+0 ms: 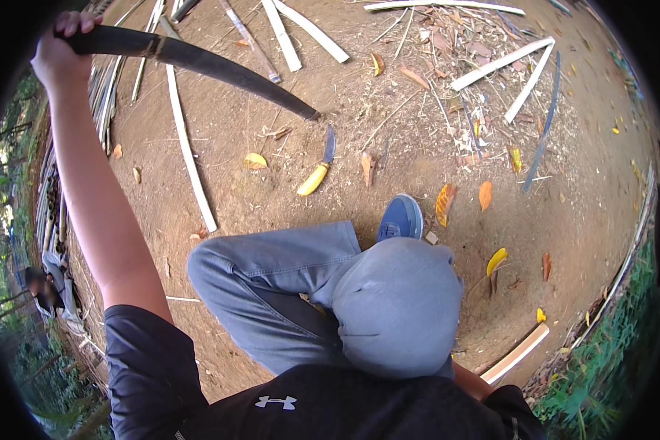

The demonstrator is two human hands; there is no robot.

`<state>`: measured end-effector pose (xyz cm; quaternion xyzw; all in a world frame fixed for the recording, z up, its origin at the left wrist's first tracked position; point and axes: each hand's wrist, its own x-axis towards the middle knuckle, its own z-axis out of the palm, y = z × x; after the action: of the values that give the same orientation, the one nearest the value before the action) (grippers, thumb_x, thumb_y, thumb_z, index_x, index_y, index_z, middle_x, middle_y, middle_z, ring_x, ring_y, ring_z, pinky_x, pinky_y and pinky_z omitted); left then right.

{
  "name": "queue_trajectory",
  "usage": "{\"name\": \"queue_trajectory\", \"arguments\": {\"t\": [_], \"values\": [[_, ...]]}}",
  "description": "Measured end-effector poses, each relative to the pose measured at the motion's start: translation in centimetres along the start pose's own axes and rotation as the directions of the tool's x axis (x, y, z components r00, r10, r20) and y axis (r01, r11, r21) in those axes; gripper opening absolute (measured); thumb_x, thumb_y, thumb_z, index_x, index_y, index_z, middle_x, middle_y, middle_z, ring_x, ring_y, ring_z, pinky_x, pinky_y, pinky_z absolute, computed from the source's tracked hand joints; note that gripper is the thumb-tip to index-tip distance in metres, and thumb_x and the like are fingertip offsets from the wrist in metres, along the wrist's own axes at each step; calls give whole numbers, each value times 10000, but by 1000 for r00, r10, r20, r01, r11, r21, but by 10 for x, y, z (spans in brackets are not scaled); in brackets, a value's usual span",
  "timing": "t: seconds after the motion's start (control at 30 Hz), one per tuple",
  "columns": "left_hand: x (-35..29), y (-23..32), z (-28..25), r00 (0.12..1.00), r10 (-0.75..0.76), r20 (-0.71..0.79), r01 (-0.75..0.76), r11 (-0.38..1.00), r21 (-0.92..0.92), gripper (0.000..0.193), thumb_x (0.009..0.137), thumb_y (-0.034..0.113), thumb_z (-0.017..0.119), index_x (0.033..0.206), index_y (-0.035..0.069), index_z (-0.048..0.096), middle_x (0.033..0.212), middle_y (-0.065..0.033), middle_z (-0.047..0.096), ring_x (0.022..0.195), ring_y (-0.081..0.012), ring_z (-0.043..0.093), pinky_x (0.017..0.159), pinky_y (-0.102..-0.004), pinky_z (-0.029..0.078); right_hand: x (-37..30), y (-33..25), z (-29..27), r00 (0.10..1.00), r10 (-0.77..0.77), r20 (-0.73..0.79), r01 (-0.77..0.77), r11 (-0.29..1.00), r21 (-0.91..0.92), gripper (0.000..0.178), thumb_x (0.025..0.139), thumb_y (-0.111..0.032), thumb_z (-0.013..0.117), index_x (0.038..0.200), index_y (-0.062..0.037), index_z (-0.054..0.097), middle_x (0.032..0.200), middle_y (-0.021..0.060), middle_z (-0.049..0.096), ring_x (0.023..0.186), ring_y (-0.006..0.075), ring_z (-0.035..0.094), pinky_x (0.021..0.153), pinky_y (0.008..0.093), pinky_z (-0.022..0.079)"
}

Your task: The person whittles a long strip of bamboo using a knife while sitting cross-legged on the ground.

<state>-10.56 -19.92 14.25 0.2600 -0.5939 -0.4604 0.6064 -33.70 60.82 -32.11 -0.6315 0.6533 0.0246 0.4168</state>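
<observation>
My left hand (64, 53) is raised at the far left, its fingers wrapped round the upper end of a dark bamboo pole (231, 71). The pole slants down to the right, and its other end meets the dirt ahead of me. Close to that end lies a knife with a yellow handle (313, 180) and a dark blade. My bent knee (396, 308) covers the lower middle. Beside it only a bit of my right forearm (471, 383) shows; the right hand is hidden. A split bamboo piece (518, 353) lies near that forearm.
Pale split bamboo strips (187, 147) lie on the dirt to the left. More bent strips (502, 66) and shavings are at the far right. Bamboo poles (106, 95) are heaped along the left edge, where another person (55, 290) sits. Green plants (609, 359) border the right.
</observation>
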Motion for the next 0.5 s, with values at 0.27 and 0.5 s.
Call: {"name": "queue_trajectory", "arguments": {"t": [0.27, 0.5], "values": [[-64, 31, 17, 996, 94, -11, -90, 981, 169, 414, 903, 381, 545, 590, 200, 345, 493, 78, 380, 415, -54, 440, 457, -247, 441, -6, -8, 4, 995, -95, 20, 97, 993, -70, 431, 840, -303, 511, 1213, -102, 586, 1248, 96, 574, 1178, 272, 471, 953, 430, 364], [-63, 33, 8, 992, 99, -77, -85, 983, 164, 395, 909, 359, 526, 596, 193, 350, 498, 74, 381, 404, -53, 422, 425, -235, 407, 5, -10, -3, 989, -135, 59, 140, 986, -93, 441, 845, -301, 508, 1233, -103, 576, 1269, 98, 568, 1197, 274, 462, 959, 432, 360]]}}
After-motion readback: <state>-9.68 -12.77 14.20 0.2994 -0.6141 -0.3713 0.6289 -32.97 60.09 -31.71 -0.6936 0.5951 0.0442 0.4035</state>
